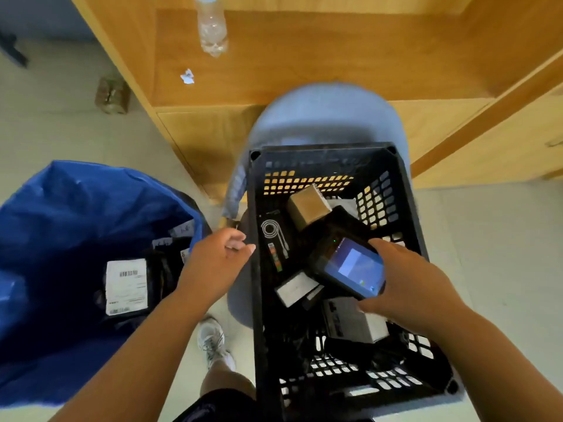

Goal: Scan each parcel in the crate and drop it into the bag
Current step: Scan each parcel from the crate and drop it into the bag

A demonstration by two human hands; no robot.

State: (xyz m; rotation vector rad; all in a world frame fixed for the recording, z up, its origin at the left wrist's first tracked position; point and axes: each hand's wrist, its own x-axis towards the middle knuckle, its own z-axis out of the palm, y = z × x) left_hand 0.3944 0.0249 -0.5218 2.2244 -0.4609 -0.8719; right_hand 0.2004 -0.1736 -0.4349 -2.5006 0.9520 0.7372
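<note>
A black lattice crate [255,269] rests on a grey round stool and holds several parcels: a brown cardboard box [307,205], a black pack with a cable picture [274,239], a white box [294,287] and a grey box [350,321]. My right hand [405,284] holds a handheld scanner [347,263] with a lit screen over the crate. Between the crate's left rim and the bag hovers my left hand [216,263], holding nothing, fingers loosely apart. To the left, the blue bag [61,214] stands open; inside lies a black parcel with a white barcode label [126,286].
A wooden cabinet [304,56] rises behind the stool [320,117], with a clear plastic bottle [211,25] and a paper scrap [187,77] on its shelf. My shoe [213,342] is on the tiled floor between bag and crate. A brown object [111,95] lies on the floor far left.
</note>
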